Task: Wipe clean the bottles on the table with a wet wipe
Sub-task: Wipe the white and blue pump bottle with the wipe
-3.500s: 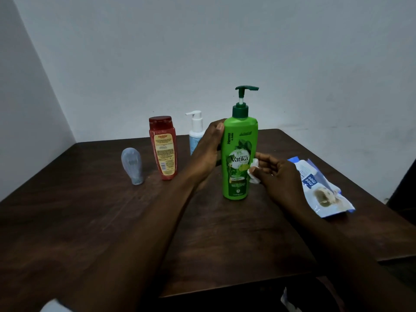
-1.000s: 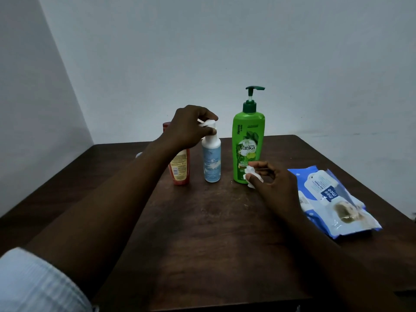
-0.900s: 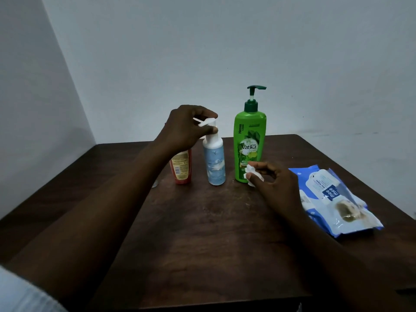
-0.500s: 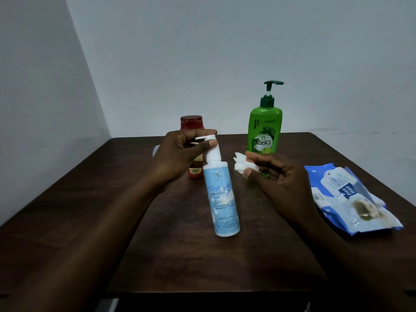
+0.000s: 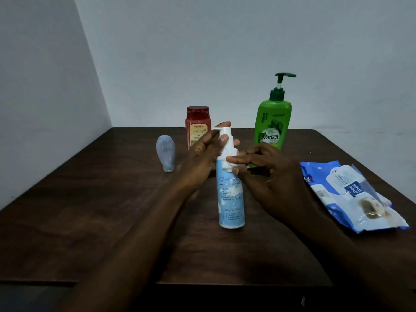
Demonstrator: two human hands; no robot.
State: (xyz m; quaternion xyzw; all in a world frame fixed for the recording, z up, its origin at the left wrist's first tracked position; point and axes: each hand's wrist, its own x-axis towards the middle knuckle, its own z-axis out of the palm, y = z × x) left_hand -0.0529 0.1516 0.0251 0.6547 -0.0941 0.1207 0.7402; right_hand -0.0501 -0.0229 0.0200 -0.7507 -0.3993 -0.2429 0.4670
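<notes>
Moved: blue pump bottle (image 5: 230, 194) was back in the row by the green one 1 s ago; now it's up front, mid-table, w/ both hands on it. Green bottle no longer being handled.
L hand (image 5: 203, 159): closed round the white pump neck, thumb on front, fingers wrapped behind. Holds the bottle steady.
R hand (image 5: 270, 176): pinched on the wet wipe (image 5: 226, 165), pressing it vs the bottle shoulder just under the pump. Other fingers loosely curled. Only a small white bit of wipe shows.
Blue bottle: upright, a bit tilted; base at or just above the table (image 5: 112, 221), can't tell which.
Green pump bottle (image 5: 272, 127): standing at back R, apart from the hands.
Red bottle (image 5: 197, 126): back centre, partly behind L hand, upright.
Small clear bottle (image 5: 166, 153): cap-down, left of red one, nothing touching it.
Wipe pack (image 5: 346, 194): flat on R side of table, well clear of bottles.
Step now: prob. wiping bottle no. 2, starting at the top.
Done so far: green one was getting wiped 3.5 s ago and is set aside, so likely 1 of 4 finished. Can't confirm cleanliness, light too dim.
Left: body + base of blue bottle, then red, then small clear one, as far as I can judge.
Wipe condition: too small/hidden to tell if it needs swapping.
</notes>
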